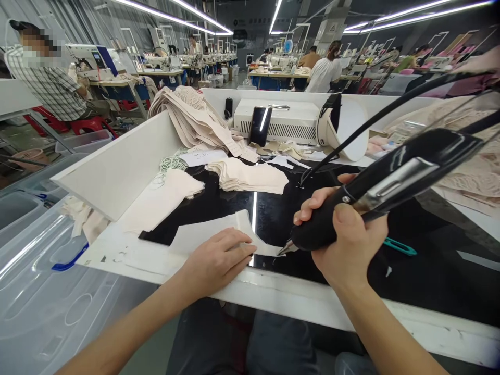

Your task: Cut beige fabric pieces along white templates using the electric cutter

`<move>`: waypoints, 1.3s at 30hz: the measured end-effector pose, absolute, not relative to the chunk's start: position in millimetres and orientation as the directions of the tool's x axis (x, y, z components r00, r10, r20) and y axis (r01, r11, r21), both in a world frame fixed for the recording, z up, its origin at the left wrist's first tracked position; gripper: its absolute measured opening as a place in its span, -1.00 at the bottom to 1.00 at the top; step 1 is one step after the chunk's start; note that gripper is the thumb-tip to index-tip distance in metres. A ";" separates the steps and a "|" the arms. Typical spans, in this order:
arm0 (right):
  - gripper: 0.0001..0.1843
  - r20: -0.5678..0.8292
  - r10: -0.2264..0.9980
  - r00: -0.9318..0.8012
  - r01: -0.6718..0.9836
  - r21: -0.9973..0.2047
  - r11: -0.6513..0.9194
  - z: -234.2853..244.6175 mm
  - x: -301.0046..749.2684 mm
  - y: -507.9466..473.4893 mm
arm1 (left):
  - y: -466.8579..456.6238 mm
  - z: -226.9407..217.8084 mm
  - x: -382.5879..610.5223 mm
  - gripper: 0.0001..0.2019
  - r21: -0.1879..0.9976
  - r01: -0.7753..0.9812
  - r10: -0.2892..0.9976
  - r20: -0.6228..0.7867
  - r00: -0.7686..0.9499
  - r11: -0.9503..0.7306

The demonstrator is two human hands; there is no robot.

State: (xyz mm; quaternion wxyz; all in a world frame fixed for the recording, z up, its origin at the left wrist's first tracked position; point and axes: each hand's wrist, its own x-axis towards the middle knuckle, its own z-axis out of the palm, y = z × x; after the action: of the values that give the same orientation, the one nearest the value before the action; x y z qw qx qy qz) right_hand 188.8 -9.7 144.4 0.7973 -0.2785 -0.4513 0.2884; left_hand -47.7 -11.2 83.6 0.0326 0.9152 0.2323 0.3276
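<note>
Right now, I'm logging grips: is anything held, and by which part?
The right hand grips the black tool by its rounded body, behind the metal tip; the left hand rests on the pale piece.

Bright, cool-white light falls from long tube lights (275, 17) overhead, leaving only soft shadows on the bench (281, 297). A tube reflects as a hard white streak on the glossy black worktop (273, 219); another crosses the smartphone (258, 130). The metal lever (402, 179) on the black handheld tool (316, 224) gleams, and the clear plastic bins (35, 291) at near left carry pale glare. Below, the trouser legs (279, 338) sink into shadow. The left hand (222, 255) and right hand (347, 239) look fairly crisp, while far sewing stations (279, 65) soften. Wide-angle distortion stretches the near corners; the right edge darkens with violet-blue fringing. Pixelation masks the head of a seated person (49, 86) at left.
</note>
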 end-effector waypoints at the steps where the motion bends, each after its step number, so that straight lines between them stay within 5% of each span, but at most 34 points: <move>1: -0.54 0.561 0.710 0.426 -0.199 -0.707 0.679 144.6 190.7 -7.7 | -9.0 85.4 -52.3 -0.73 0.210 0.422 0.460 0.583 0.670 -0.882; 9: -0.47 0.576 0.676 0.460 -0.119 -0.714 0.690 140.8 207.7 23.4 | -6.7 99.0 -76.3 -0.69 0.208 0.504 0.543 0.404 0.736 -0.838; 16: -0.47 0.598 0.667 0.445 -0.129 -0.694 0.708 143.5 205.7 36.9 | -15.2 122.2 -57.8 -0.78 0.353 0.532 0.616 0.189 0.765 -0.769; 20: -0.49 0.582 0.686 0.436 -0.170 -0.696 0.698 144.3 198.5 35.0 | 23.0 132.0 -47.7 -0.79 0.291 0.476 0.538 0.192 0.821 -0.830; 28: -0.51 0.569 0.708 0.417 -0.219 -0.693 0.686 142.0 186.3 36.5 | 75.7 134.7 -27.7 -0.40 0.402 0.335 0.371 0.013 0.928 -0.852; 39: -0.45 0.575 0.719 0.390 -0.227 -0.697 0.681 140.0 180.5 34.1 | 79.6 137.2 -21.2 -0.55 0.443 0.345 0.351 -0.070 0.934 -0.828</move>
State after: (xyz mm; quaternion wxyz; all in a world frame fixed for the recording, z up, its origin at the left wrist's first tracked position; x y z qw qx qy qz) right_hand 180.5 34.1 140.0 0.7904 -0.2649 -0.4642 0.2993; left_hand -21.2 79.6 137.2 0.2304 0.9559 0.1819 0.0070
